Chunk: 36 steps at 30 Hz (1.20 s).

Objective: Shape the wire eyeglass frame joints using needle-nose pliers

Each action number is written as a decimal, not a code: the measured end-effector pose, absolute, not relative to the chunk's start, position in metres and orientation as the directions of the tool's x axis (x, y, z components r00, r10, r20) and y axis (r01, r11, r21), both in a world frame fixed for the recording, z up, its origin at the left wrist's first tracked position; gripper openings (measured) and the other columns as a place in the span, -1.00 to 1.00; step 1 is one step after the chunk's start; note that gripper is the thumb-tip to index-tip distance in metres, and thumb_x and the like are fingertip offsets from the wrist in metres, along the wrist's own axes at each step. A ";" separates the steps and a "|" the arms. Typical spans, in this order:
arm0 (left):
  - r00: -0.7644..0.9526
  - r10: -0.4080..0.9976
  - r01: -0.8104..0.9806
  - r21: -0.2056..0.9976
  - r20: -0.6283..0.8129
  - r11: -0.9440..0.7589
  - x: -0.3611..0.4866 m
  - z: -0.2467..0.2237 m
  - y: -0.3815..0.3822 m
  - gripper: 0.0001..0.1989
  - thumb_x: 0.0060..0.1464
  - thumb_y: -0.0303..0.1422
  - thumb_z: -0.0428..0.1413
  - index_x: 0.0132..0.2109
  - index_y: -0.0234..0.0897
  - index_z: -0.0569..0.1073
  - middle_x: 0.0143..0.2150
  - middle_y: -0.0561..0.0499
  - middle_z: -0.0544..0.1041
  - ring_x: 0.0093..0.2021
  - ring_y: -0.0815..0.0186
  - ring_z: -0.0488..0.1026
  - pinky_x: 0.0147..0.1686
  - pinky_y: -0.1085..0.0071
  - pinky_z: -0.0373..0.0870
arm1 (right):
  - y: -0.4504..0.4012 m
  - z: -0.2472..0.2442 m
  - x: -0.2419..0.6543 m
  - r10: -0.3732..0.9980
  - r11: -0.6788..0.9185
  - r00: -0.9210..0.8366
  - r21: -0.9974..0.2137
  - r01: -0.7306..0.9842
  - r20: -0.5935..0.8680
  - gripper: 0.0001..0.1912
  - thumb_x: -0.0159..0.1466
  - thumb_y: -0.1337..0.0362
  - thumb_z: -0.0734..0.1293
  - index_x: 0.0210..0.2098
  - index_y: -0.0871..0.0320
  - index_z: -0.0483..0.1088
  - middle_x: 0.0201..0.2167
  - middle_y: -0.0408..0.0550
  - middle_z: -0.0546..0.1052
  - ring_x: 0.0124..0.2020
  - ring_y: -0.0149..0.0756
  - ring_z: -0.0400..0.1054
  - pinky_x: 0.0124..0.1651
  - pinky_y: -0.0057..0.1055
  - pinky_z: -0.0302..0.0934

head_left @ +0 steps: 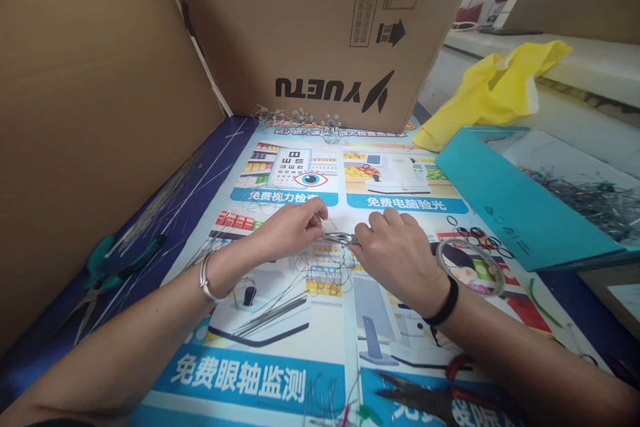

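Note:
My left hand (pixel 293 227) is closed in a pinch on a thin wire (pixel 330 222) above the middle of the printed poster. From the other side, my right hand (pixel 397 247) wraps round a pair of small metal pliers (pixel 341 238), whose jaws point left and meet the wire close to my left fingertips. The pliers' handles are hidden in my palm. Below both hands lie bent wire loops (pixel 333 267), and a bundle of straight wires (pixel 273 314) rests nearer to me.
Green-handled pliers (pixel 103 274) lie at left among loose wires (pixel 155 214). Scissors (pixel 420 397) are at the front. A clear tape roll (pixel 470 267) sits beside my right wrist. At right stand a turquoise box (pixel 520 214) of wire pieces and a yellow bag (pixel 493 90). Cardboard (pixel 300 27) walls the back.

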<state>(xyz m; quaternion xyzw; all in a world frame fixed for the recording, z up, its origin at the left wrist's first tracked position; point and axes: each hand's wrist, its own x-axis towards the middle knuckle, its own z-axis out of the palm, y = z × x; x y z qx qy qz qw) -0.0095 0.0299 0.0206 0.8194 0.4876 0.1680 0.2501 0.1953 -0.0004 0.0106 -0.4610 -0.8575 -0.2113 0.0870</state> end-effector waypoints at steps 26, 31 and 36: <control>0.535 0.845 0.714 0.532 0.008 -0.456 -0.010 0.023 0.027 -0.79 -0.01 -0.47 -0.02 -0.17 -0.22 0.20 -0.41 0.07 0.48 -0.42 0.35 0.39 -0.44 0.43 0.21 | -0.002 0.013 0.194 0.731 0.503 -0.592 0.319 0.803 0.339 -0.88 0.18 0.33 0.26 -0.48 0.17 0.36 -0.48 0.02 0.39 -0.37 -0.17 0.17 -0.35 -0.30 -0.25; 0.497 0.868 0.680 0.627 -0.011 -0.381 -0.011 0.023 0.030 -0.78 -0.04 -0.45 0.01 -0.20 -0.21 0.19 -0.39 0.09 0.49 -0.41 0.36 0.41 -0.44 0.44 0.23 | 0.001 0.011 0.196 0.749 0.509 -0.579 0.281 0.814 0.321 -0.83 0.20 0.25 0.25 -0.48 0.16 0.38 -0.49 0.02 0.41 -0.36 -0.17 0.20 -0.34 -0.30 -0.23; 0.501 0.865 0.652 0.661 -0.009 -0.371 -0.012 0.021 0.031 -0.77 -0.04 -0.46 0.02 -0.19 -0.21 0.19 -0.38 0.08 0.49 -0.39 0.37 0.41 -0.41 0.44 0.25 | 0.002 0.011 0.196 0.770 0.507 -0.569 0.263 0.821 0.289 -0.82 0.19 0.21 0.27 -0.47 0.16 0.40 -0.47 0.01 0.42 -0.35 -0.16 0.23 -0.34 -0.30 -0.21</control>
